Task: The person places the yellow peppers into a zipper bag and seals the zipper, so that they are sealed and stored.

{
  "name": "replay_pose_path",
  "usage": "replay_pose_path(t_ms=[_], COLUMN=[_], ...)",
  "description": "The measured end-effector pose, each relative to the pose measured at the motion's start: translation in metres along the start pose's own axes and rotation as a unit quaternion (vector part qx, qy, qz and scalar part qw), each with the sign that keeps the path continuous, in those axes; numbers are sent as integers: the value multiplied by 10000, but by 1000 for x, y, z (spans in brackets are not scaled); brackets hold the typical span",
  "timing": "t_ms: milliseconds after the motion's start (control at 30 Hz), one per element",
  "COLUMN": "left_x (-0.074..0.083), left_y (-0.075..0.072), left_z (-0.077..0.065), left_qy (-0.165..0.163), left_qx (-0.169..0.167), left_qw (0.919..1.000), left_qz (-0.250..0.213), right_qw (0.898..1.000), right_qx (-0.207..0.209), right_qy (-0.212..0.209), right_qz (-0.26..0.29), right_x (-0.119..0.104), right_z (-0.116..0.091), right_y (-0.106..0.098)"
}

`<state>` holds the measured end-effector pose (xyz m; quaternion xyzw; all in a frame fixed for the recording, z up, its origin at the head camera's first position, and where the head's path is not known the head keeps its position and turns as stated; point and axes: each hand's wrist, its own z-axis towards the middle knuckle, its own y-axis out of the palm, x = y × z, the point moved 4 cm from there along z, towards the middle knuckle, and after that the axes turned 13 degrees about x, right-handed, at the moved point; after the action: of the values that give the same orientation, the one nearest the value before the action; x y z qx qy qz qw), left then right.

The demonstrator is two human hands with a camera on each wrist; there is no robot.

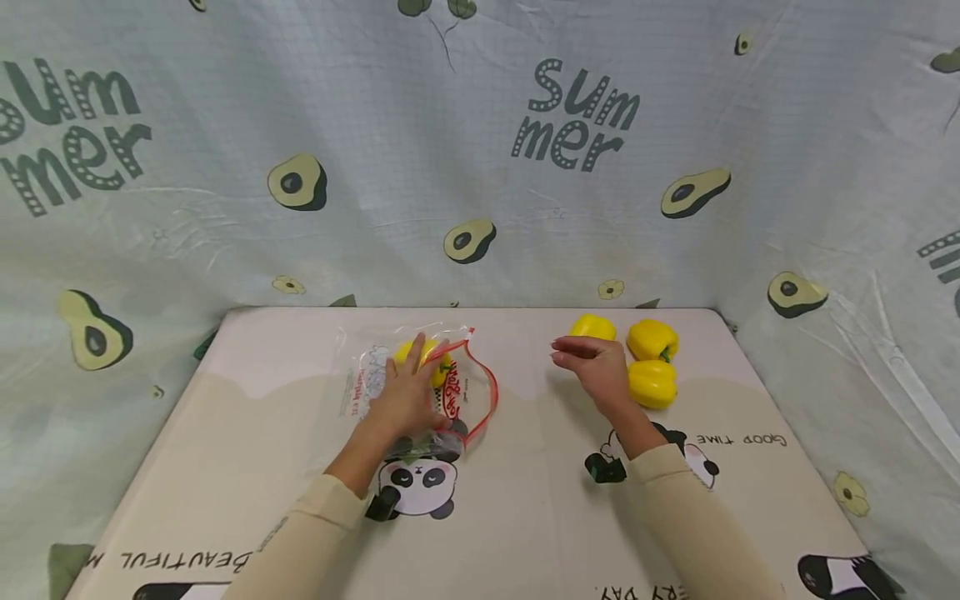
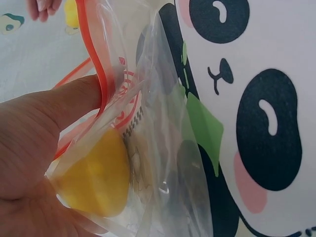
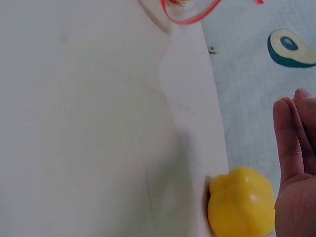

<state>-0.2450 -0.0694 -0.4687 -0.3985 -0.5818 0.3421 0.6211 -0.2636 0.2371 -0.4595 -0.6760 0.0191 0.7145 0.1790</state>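
A clear plastic zip bag [image 1: 480,392] with a red zip edge and red print lies on the left half of the table, its mouth gaping to the right. Inside it is one yellow bell pepper [image 2: 98,173], partly covered by my left hand [image 1: 408,392]. That hand holds the bag around the pepper, with its thumb [image 2: 79,101] against the red edge. My right hand [image 1: 596,371] is raised on the right, empty, its fingers nearly straight and fingertips close together. Just behind it sits a yellow bell pepper [image 3: 242,202].
Two more yellow bell peppers, one farther back [image 1: 652,340] and one nearer [image 1: 652,384], sit right of my right hand. The table [image 1: 525,517] has a printed panda cover. A curtain with avocado prints [image 1: 375,167] hangs along the table's back and sides.
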Motion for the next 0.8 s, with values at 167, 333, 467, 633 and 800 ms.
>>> replay_pose_path(t_ms=[167, 333, 467, 633, 800], left_x=[1, 0, 1, 2, 1], left_y=[-1, -1, -1, 1, 1], left_z=[0, 0, 0, 0, -2], left_qy=[29, 0, -2, -11, -45], left_qx=[-22, -35, -20, -42, 21], left_qw=[10000, 10000, 10000, 10000, 10000], left_qz=[-48, -11, -9, 5, 30], right_qw=[9997, 9980, 9952, 9934, 9926], right_qx=[167, 276, 312, 313, 297], right_qy=[-119, -246, -424, -472, -345], right_qz=[-162, -521, -823, -995, -1129], right_x=[1, -1, 0, 4, 6], right_z=[3, 5, 8, 9, 7], right_y=[-16, -30, -42, -58, -70])
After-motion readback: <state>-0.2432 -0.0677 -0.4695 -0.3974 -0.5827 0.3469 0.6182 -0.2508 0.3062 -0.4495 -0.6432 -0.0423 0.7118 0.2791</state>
